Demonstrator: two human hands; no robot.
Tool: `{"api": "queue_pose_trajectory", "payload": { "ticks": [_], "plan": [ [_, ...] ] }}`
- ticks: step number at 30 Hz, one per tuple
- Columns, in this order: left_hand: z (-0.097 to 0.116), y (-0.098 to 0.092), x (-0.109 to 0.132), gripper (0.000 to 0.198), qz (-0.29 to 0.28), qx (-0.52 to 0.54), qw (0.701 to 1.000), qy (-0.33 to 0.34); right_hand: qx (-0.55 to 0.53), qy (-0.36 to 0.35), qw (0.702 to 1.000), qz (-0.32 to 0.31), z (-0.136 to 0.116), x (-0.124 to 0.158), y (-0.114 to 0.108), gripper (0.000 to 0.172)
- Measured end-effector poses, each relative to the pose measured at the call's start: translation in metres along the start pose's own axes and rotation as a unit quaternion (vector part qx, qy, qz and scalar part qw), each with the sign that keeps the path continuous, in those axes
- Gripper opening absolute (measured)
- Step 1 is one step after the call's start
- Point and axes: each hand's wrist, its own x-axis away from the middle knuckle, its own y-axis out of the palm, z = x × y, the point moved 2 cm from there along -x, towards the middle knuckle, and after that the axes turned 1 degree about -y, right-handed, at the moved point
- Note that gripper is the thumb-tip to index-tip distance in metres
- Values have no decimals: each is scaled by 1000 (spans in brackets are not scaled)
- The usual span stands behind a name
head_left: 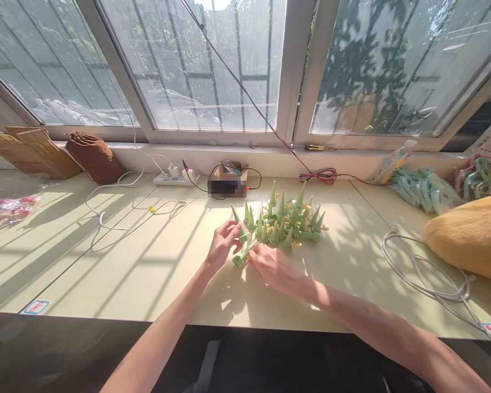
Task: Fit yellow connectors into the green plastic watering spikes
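My left hand (223,240) is closed, its thumb and fingers around a light-green pointed cone (237,216) that tilts up and to the left. Just below it lies a light-green tube-like part (239,258), its round end facing me. The fingers of my right hand (270,266) are closed at the far end of this part; my hand partly hides the grip. Right behind both hands stands a cluster of green cones (281,204) of different heights, most of them upright. Small yellowish bits stick out among them, and a green base strip (309,236) shows at the right.
Behind the cluster are a small box (239,172), a white power strip (175,178) and a red-black cable coil (323,176). A brown pouch (94,158) and white cable (118,228) lie left. At right are a grey cable coil (425,289), a yellow plush item (470,234) and bagged green parts (425,188).
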Motion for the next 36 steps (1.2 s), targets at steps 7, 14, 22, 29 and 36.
{"api": "queue_pose_trajectory", "payload": {
  "ticks": [7, 14, 22, 29, 36],
  "plan": [
    [-5, 5, 3, 34, -28, -16, 999, -8, 64, -12, 997, -41, -1, 4, -7, 21],
    [-7, 10, 4, 38, -32, -34, 999, -20, 107, 38, 992, -59, 9, 18, -14, 26],
    [-3, 14, 6, 37, -38, -43, 998, -11, 16, 11, 1000, -16, 15, 34, -13, 10],
    [-4, 11, 5, 32, -57, -28, 998, 1, -29, -4, 999, -13, 11, 32, -10, 10],
    [-1, 10, 6, 32, -80, -52, 995, 6, -81, 46, 996, -18, 14, 33, -11, 11]
  ]
}}
